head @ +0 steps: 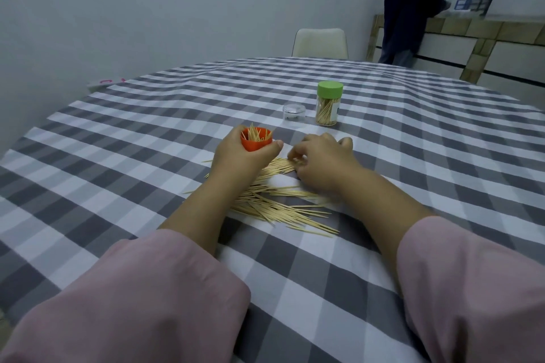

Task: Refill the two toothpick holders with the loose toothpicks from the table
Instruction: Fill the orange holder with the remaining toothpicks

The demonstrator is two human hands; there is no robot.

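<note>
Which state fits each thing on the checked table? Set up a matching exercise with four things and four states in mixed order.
Things:
1. orange holder
2. green-lidded holder
3. clear lid
4. loose toothpicks

States:
A. lying scattered on the cloth
B. gripped in the left hand
C. standing closed and full
D. set beside the green-lidded holder

Pairs: 1-B, 2-C, 3-D, 4-A

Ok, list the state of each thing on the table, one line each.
orange holder: open, partly filled, gripped by left hand.
green-lidded holder: upright, lid on, filled.
clear lid: off, lying beside the green-lidded holder.
loose toothpicks: scattered on tablecloth.
right hand: pinching toothpicks from the pile.
</note>
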